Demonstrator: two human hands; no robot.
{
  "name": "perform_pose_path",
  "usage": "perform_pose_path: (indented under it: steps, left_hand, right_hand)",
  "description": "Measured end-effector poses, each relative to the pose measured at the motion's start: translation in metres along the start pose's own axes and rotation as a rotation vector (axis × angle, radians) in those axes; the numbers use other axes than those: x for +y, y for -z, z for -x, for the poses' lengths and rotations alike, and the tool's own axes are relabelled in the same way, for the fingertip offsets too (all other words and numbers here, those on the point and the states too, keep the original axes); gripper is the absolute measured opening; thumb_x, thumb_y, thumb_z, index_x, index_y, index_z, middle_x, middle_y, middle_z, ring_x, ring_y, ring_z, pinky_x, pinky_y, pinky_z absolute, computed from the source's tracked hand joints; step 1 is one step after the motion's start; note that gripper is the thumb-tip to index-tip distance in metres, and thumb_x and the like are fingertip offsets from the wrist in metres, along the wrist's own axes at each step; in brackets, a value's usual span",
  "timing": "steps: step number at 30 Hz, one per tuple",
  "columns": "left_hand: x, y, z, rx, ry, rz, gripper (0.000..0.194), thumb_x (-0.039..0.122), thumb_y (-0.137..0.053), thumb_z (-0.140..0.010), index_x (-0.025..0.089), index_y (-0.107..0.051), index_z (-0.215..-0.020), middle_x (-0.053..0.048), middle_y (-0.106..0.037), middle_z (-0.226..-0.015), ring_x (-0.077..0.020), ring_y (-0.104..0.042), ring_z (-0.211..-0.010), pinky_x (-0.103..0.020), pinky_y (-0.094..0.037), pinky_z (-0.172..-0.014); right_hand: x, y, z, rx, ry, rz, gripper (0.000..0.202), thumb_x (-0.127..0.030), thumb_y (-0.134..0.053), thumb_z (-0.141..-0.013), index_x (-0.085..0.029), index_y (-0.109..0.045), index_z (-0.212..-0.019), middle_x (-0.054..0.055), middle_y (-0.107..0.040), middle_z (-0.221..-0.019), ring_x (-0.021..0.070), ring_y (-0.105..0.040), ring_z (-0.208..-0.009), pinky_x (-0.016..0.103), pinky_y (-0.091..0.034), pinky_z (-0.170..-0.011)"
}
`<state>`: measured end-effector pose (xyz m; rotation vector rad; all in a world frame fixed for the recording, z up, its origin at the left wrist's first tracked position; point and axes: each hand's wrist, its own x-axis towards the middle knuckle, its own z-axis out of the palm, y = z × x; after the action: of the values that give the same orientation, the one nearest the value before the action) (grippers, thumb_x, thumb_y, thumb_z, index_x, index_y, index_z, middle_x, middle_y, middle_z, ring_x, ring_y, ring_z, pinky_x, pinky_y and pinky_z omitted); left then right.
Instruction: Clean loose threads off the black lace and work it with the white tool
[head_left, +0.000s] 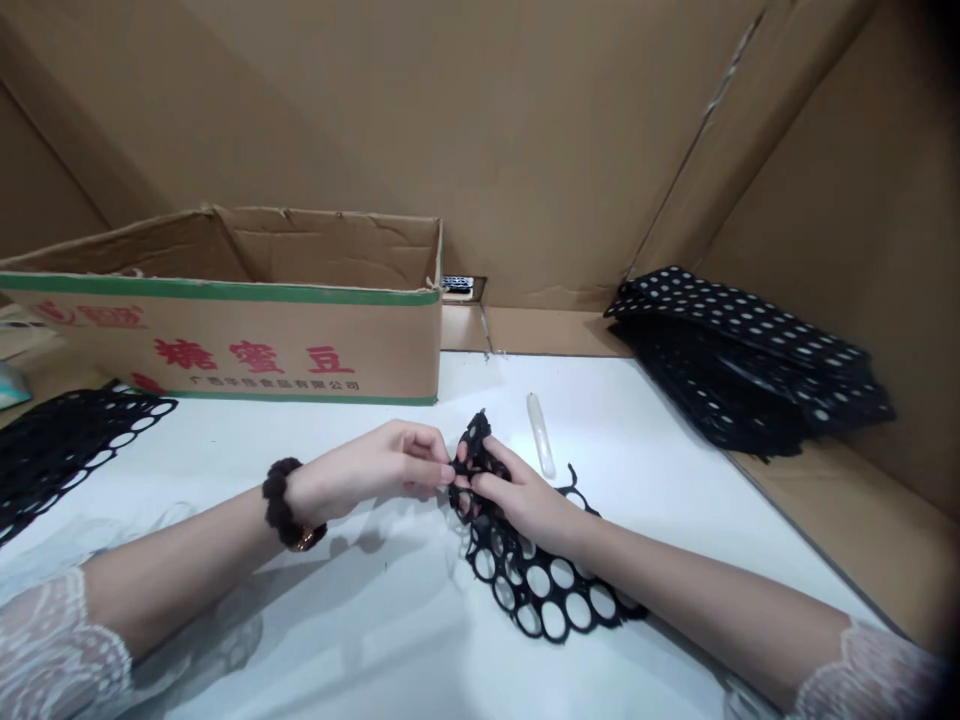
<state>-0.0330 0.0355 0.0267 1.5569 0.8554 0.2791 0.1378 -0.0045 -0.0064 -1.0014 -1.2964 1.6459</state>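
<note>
A black sheet with round holes lies partly on the white table, its upper end bunched up between my hands. My right hand grips the bunched part, fingers wrapped round it. The fingertips of my left hand are pinched together at the left edge of the same bunch, touching it. A dark fuzzy band circles my left wrist. Just behind my right hand a slim whitish tool lies on the table.
An open cardboard box with red print stands at the back left. More black holed sheets lie at the far left. A stack of black dotted sheets rests at the right. Cardboard walls rise behind.
</note>
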Motion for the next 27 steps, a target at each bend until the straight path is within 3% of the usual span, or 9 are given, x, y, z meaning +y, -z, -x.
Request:
perform_pose_path:
  steps: [2,4,8,11,14,17,19,23,27]
  left_hand:
    - [0.004,0.001,0.001,0.032,0.013,-0.069,0.018,0.032,-0.053,-0.075,0.015,-0.051,-0.072,0.001,-0.057,-0.067,-0.0093,-0.051,-0.062,-0.021,-0.037,-0.057]
    - [0.011,0.010,0.005,0.225,-0.046,-0.256,0.019,0.034,-0.049,-0.077,0.016,-0.052,-0.073,0.000,-0.058,-0.067,-0.0101,-0.052,-0.061,-0.023,-0.037,-0.057]
    - [0.024,0.061,0.022,1.240,-0.404,-0.826,0.023,0.035,-0.044,-0.081,0.016,-0.055,-0.090,-0.001,-0.059,-0.081,-0.0121,-0.053,-0.072,-0.028,-0.037,-0.065]
    - [0.025,0.109,0.034,1.466,-0.428,-1.104,0.035,0.036,-0.035,-0.086,0.014,-0.055,-0.103,-0.002,-0.057,-0.095,-0.0161,-0.052,-0.090,-0.034,-0.033,-0.072]
    - [0.026,0.128,0.037,1.454,-0.392,-1.224,0.045,0.043,-0.030,-0.088,0.012,-0.056,-0.108,-0.005,-0.054,-0.105,-0.0214,-0.044,-0.106,-0.039,-0.028,-0.073]
    - [0.030,0.101,0.034,1.468,-0.451,-1.290,0.045,0.046,-0.036,-0.085,0.014,-0.054,-0.111,-0.007,-0.049,-0.116,-0.0241,-0.038,-0.113,-0.040,-0.029,-0.079]
    - [0.031,0.067,0.028,1.203,-0.446,-1.365,0.037,0.044,-0.037,-0.084,0.016,-0.060,-0.094,-0.006,-0.057,-0.097,-0.0213,-0.046,-0.099,-0.036,-0.033,-0.077]
    - [0.019,0.007,0.014,0.365,-0.206,-1.072,0.035,0.049,-0.042,-0.079,0.019,-0.054,-0.070,0.000,-0.059,-0.065,-0.0126,-0.049,-0.059,-0.025,-0.033,-0.053]
    - [0.003,-0.009,0.001,0.152,-0.143,-0.580,0.033,0.048,-0.042,-0.080,0.017,-0.052,-0.072,-0.001,-0.063,-0.073,-0.0119,-0.053,-0.063,-0.021,-0.035,-0.054]
  right_hand:
    - [0.003,0.001,-0.003,0.004,-0.042,-0.081,0.012,-0.015,-0.047,-0.070,-0.020,-0.043,-0.080,-0.004,-0.047,-0.061,0.0080,-0.046,-0.053,0.023,-0.038,-0.054]
    - [0.005,0.003,-0.005,0.031,-0.075,-0.176,0.014,-0.014,-0.046,-0.067,-0.020,-0.041,-0.078,-0.005,-0.046,-0.059,0.0071,-0.042,-0.050,0.023,-0.037,-0.052]
    - [0.005,0.004,-0.007,0.088,-0.128,-0.221,0.016,-0.012,-0.044,-0.064,-0.021,-0.038,-0.076,-0.006,-0.045,-0.054,0.0075,-0.040,-0.047,0.023,-0.038,-0.049]
    - [0.004,0.002,-0.006,0.033,-0.139,-0.228,0.017,-0.013,-0.046,-0.065,-0.021,-0.038,-0.077,-0.005,-0.050,-0.057,0.0095,-0.047,-0.052,0.023,-0.039,-0.051]
    - [0.004,0.001,-0.006,0.019,-0.115,-0.292,0.020,-0.012,-0.047,-0.065,-0.022,-0.038,-0.080,-0.004,-0.053,-0.064,0.0129,-0.055,-0.063,0.025,-0.042,-0.055]
    - [0.004,0.001,-0.006,0.057,-0.099,-0.297,0.023,-0.012,-0.049,-0.065,-0.022,-0.040,-0.083,-0.004,-0.053,-0.069,0.0141,-0.058,-0.069,0.026,-0.043,-0.057]
    - [0.004,0.001,-0.006,0.091,-0.096,-0.273,0.022,-0.012,-0.049,-0.065,-0.022,-0.040,-0.083,-0.005,-0.052,-0.069,0.0122,-0.057,-0.066,0.023,-0.042,-0.055]
    - [0.003,0.000,-0.005,0.144,-0.067,-0.228,0.023,-0.012,-0.048,-0.064,-0.022,-0.041,-0.083,-0.006,-0.052,-0.062,0.0099,-0.051,-0.054,0.023,-0.041,-0.052]
    - [0.001,-0.002,-0.005,0.121,-0.045,-0.244,0.018,-0.012,-0.046,-0.064,-0.020,-0.042,-0.079,-0.006,-0.049,-0.056,0.0106,-0.050,-0.050,0.025,-0.040,-0.053]
